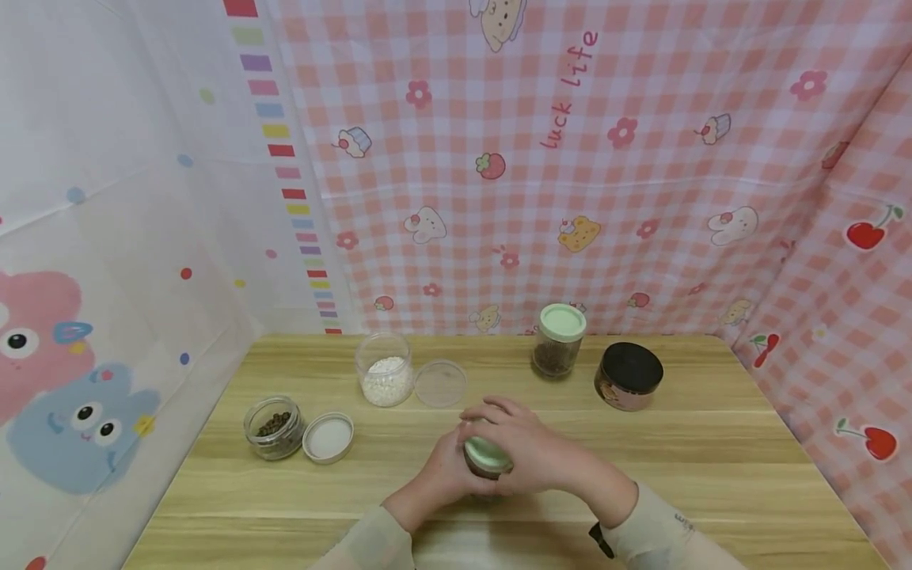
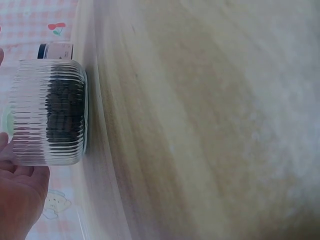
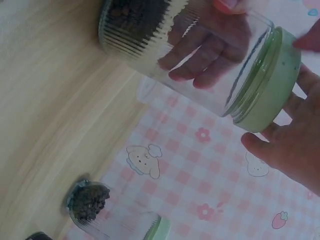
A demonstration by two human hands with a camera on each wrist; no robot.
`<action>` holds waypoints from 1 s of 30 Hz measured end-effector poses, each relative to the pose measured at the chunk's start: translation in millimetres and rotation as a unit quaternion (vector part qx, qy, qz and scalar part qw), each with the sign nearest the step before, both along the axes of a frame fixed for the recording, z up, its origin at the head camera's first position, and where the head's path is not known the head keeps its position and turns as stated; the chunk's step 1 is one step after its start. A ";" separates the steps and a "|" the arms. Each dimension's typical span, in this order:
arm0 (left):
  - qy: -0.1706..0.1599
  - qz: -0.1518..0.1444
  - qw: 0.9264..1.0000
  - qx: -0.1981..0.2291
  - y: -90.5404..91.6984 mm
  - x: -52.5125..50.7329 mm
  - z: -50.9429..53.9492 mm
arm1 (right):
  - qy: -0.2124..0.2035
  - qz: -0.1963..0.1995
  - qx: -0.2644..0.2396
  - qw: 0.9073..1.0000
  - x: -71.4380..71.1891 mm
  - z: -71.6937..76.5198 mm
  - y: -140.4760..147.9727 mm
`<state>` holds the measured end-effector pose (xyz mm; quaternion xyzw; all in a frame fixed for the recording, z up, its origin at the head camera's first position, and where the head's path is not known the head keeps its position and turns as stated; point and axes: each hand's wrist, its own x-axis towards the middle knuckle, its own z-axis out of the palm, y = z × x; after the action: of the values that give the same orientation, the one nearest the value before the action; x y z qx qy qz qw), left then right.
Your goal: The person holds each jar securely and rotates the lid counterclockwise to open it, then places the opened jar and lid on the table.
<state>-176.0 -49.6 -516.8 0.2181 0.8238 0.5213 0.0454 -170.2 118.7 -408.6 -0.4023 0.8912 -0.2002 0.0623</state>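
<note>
Grasping with the left hand (image 1: 449, 470) the jar (image 3: 155, 32) at front centre of the worktop (image 1: 698, 475); with the right hand (image 1: 533, 449), its lid (image 1: 488, 454). Could tip and spill if twisted off-axis or steadied too loosely below.

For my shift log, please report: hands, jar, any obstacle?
Left hand holds ribbed jar; right hand grips its green lid. Lid on, tightness unclear. No obstruction visible.
</note>
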 end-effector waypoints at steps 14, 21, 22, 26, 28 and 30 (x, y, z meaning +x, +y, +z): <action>-0.018 0.003 1.000 -0.003 -0.7 -2.0 -0.7 | 0.041 -0.102 0.011 0.994 1.3 -7.1 -4.5; 0.008 -0.008 1.000 -0.002 -2.0 -0.2 1.6 | -0.003 -0.004 0.017 1.000 0.5 -4.4 -4.8; 0.011 -0.008 1.000 -0.003 -1.7 -0.3 2.1 | -0.006 -0.001 0.016 1.000 0.9 -4.7 -5.2; 0.014 -0.003 1.000 -0.013 -1.2 -0.9 1.8 | -0.004 -0.016 -0.024 1.000 1.6 -5.0 -6.3; 0.009 0.003 1.000 -0.013 -0.7 -1.3 1.3 | 0.010 -0.040 -0.038 0.998 2.2 -5.1 -6.8; 0.005 0.004 1.000 -0.011 0.0 -1.7 1.1 | 0.032 -0.079 -0.037 0.996 3.5 -5.4 -6.7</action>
<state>-177.7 -49.6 -515.7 0.2164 0.8307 0.5112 0.0416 -166.7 112.0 -414.0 -0.3389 0.9137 -0.2242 0.0028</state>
